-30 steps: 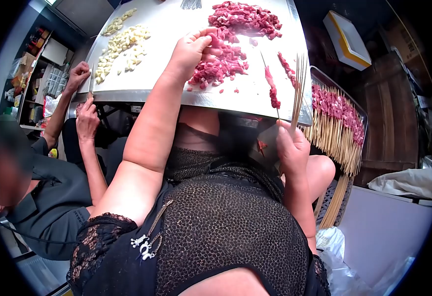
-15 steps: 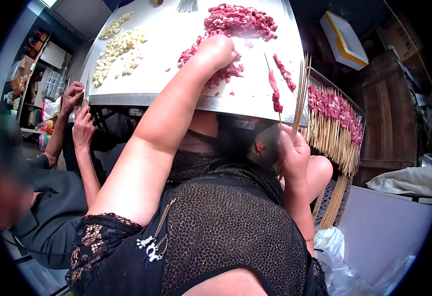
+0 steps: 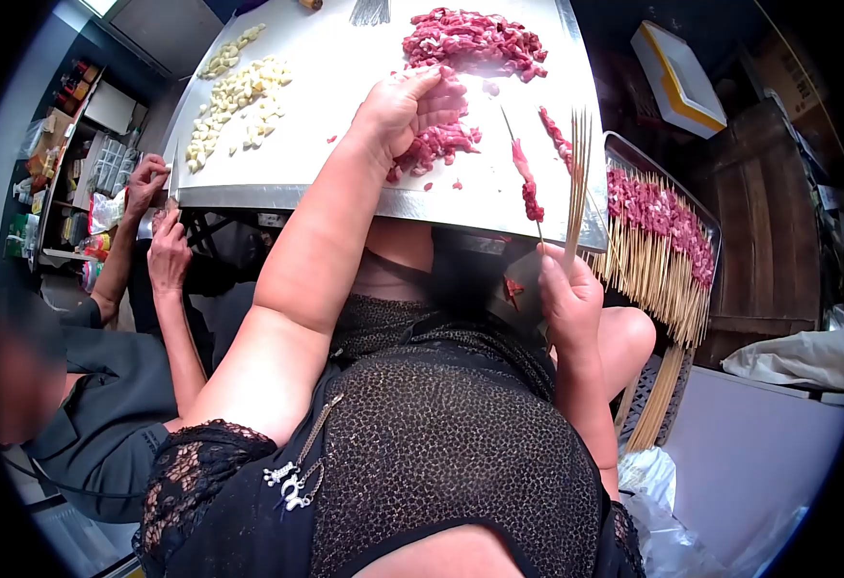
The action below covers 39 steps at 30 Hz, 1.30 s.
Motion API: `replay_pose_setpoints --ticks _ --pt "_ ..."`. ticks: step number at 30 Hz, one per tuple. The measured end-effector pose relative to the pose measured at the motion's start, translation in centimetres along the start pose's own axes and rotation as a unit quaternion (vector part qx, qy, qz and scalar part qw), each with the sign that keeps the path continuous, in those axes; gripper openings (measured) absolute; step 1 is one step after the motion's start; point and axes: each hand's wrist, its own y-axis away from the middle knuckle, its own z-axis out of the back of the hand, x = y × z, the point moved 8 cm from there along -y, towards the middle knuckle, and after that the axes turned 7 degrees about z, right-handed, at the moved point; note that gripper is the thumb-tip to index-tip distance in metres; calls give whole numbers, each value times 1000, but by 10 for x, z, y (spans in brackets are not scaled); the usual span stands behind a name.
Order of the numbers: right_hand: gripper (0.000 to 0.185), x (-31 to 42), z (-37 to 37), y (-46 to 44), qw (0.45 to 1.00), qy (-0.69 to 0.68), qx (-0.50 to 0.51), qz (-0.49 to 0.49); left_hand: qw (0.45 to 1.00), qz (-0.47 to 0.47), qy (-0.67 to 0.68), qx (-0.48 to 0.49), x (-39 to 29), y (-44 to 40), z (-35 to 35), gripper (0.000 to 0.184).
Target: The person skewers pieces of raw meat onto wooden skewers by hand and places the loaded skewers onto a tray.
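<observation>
My right hand (image 3: 571, 297) is closed round a bunch of bare bamboo skewers (image 3: 579, 178) and one skewer with red meat (image 3: 526, 183) threaded on it. That skewer tilts up and left over the table's front edge, its bare tip above the meat. Over the near pile of raw meat strips (image 3: 441, 146), my left hand (image 3: 401, 108) has its fingers stretched out and its palm partly showing. I see no piece of meat clearly held in it. Another threaded meat skewer (image 3: 555, 133) lies on the white tabletop (image 3: 321, 159), partly behind the bunch.
A larger meat pile (image 3: 475, 43) lies farther back, with pale chopped pieces (image 3: 239, 101) at the left. A tray of finished skewers (image 3: 663, 236) stands right of the table. At the left, a co-worker's hands (image 3: 165, 241) are at the table edge. A white-and-yellow box (image 3: 677, 77) is behind.
My left hand has turned from reaching down into the near meat pile to showing its palm, and shifted slightly left. The threaded skewer in my right hand leans a little more left.
</observation>
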Motion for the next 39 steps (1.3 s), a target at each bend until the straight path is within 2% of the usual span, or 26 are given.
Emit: replay_pose_setpoints --ticks 5,9,11,15,19,21,28,34,37,39 --pt "19 1 -4 2 1000 9 11 -9 1000 6 -24 -1 9 10 -14 29" --pt "18 0 -8 4 1000 24 17 -9 999 28 47 0 17 16 -19 31" --pt "18 1 -9 5 999 26 21 -9 994 43 80 66 22 18 -25 34" --pt "17 0 -11 7 998 61 29 -1 987 1 127 103 23 20 -29 30" --pt "20 -2 -16 8 994 97 37 30 976 -12 199 89 25 19 -29 25" --pt "20 -5 -17 8 996 82 35 13 964 -34 251 79 23 22 -31 20" --pt "20 -7 -18 13 998 61 12 -33 959 -71 271 48 26 30 -39 17" --pt "17 -19 -21 15 999 29 -17 -5 933 -84 347 29 32 34 -42 16" --pt "17 -20 -21 13 998 49 -21 15 925 -83 370 10 33 36 -43 14" --pt "17 -13 -20 11 993 99 -19 62 926 -84 366 25 33 37 -46 14"
